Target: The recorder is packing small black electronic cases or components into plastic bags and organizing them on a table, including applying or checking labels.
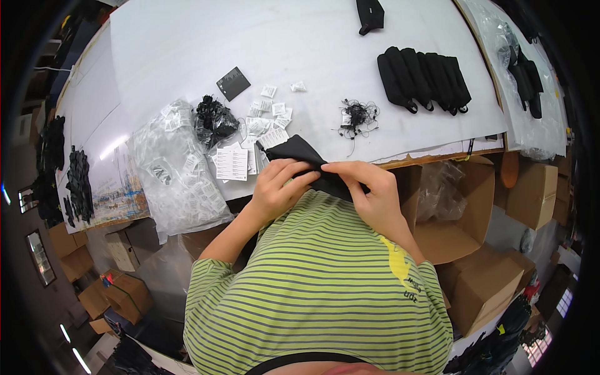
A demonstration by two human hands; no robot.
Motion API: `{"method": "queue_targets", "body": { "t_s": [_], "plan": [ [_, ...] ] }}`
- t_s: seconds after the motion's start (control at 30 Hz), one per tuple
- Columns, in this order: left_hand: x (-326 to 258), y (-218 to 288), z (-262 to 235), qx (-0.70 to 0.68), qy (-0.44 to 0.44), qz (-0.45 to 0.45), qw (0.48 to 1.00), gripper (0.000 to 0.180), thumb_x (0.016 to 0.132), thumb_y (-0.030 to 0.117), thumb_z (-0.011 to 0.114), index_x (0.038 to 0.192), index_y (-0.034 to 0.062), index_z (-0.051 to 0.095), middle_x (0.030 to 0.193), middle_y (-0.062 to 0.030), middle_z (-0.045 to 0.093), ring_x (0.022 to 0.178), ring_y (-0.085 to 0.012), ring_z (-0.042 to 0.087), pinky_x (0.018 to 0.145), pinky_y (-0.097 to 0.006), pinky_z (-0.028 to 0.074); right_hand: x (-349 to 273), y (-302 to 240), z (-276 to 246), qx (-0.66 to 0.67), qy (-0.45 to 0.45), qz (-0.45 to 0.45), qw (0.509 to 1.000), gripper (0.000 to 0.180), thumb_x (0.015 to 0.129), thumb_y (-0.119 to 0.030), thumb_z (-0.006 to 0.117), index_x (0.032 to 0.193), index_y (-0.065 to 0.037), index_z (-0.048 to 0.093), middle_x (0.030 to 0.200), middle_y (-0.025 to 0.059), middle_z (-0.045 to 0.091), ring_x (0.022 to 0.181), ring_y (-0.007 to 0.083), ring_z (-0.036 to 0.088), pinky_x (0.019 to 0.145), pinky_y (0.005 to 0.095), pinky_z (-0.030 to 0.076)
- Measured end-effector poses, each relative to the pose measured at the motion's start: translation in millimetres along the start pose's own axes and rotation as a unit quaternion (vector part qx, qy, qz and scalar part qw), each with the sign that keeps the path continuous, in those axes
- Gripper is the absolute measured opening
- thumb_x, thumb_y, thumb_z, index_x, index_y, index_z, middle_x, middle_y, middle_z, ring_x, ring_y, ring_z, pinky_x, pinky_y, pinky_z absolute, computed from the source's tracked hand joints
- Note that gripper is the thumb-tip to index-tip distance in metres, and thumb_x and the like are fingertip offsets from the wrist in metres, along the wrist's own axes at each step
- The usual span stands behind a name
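A black fabric pouch [297,151] is held at the table's front edge, close against my striped shirt. My left hand [278,186] is closed on its near left part, fingers bent over the cloth. On the other side my right hand [370,187] pinches the cloth between thumb and fingers. White printed cards [231,164] lie in stacks just left of the pouch, one partly behind it. Beyond them are several small white sachets [261,109]. A tangle of thin black strings [359,117] lies beyond my right hand.
Several black pouches with loops [422,78] lie in a row at right on the white table [300,37]; another black pouch [371,15] is farther off. At left are a bag of sachets [181,181], bagged black parts [214,122] and a dark square card [233,84]. An open carton [456,212] stands below right.
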State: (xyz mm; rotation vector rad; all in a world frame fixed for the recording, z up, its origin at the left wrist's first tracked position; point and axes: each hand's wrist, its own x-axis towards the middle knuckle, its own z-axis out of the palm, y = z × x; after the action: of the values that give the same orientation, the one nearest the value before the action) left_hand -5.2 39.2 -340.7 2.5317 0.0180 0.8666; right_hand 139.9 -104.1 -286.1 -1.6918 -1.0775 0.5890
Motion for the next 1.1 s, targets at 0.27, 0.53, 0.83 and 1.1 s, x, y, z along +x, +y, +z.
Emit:
{"method": "queue_targets", "body": {
  "t_s": [0.27,0.53,0.83,1.1],
  "plan": [
    [-7,-5,-2,-0.014,-0.034,-0.003,0.999,0.033,0.061,0.011,0.069,0.093,0.0071,0.065,0.089,-0.0033,0.061,0.076,-0.0196,0.056,0.066,-0.032,0.044,-1,-2,2,-0.032,-0.011,-0.025,0.999,0.021,0.079,0.005,0.055,0.094,-0.005,0.065,0.089,0.0103,0.066,0.078,0.0246,0.063,0.067,0.0305,0.05],
    [-11,5,-3,-0.018,-0.044,0.001,0.999,0.03,0.06,0.006,0.067,0.09,0.0075,0.065,0.086,-0.0017,0.061,0.072,-0.0171,0.055,0.06,-0.029,0.041,-1,-2,5,-0.059,-0.034,-0.055,0.996,0.019,0.078,0.002,0.058,0.092,-0.007,0.065,0.087,0.0093,0.066,0.075,0.0251,0.062,0.063,0.0323,0.049],
    [-4,12,-2,-0.032,-0.093,-0.003,0.995,0.027,0.064,0.006,0.068,0.09,0.004,0.06,0.085,-0.0051,0.061,0.069,-0.0183,0.056,0.059,-0.03,0.041,-4,0,1,-0.039,-0.076,-0.008,0.996,0.022,0.083,-0.004,0.057,0.103,-0.008,0.063,0.086,0.0087,0.066,0.076,0.0228,0.063,0.066,0.0301,0.049],
    [19,-2,-34,-0.291,-0.36,-0.374,0.804,0.03,0.085,0.021,0.061,0.103,0.0001,0.052,0.088,-0.014,0.061,0.078,-0.0263,0.06,0.069,-0.032,0.045,-10,84,-57,-0.003,-0.289,0.074,0.954,0.058,0.082,-0.039,0.064,0.126,-0.005,0.048,0.108,0.0072,0.058,0.092,0.012,0.055,0.083,0.0248,0.042]
  ]
}}
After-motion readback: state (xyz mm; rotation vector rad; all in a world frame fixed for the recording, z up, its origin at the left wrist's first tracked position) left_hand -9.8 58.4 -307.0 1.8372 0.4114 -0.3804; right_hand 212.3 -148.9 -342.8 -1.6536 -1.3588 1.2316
